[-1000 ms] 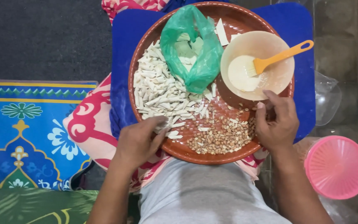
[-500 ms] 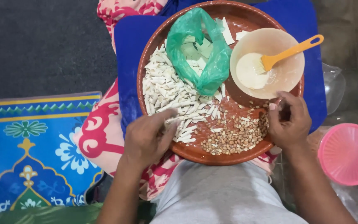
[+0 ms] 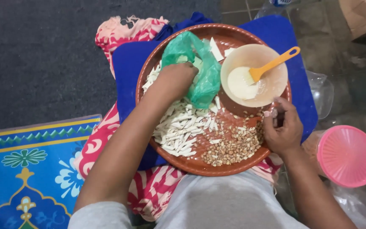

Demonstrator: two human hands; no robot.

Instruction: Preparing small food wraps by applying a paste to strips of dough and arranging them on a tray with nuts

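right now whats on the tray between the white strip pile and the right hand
In the head view, a heap of brown peanuts lies on the round brown tray, between the white strips and the right hand.

1. L arm: I see it stretched fwd from lower left, forearm bare, sleeve grey at the shoulder end.
2. L hand (image 3: pixel 175 80): palm down, knuckles up, wrist a bit bent; fingers curled under and hidden, so can't tell if the grip is closed.
3. R arm: comes up from lower right, forearm bare, elbow out of frame.
4. R hand (image 3: pixel 282 129): back facing me, fingers bent, thumb + fingertips (image 3: pixel 273 113) pinched together; whatever is betw. them too small to tell.
5. Hands well apart, L further fwd than R.
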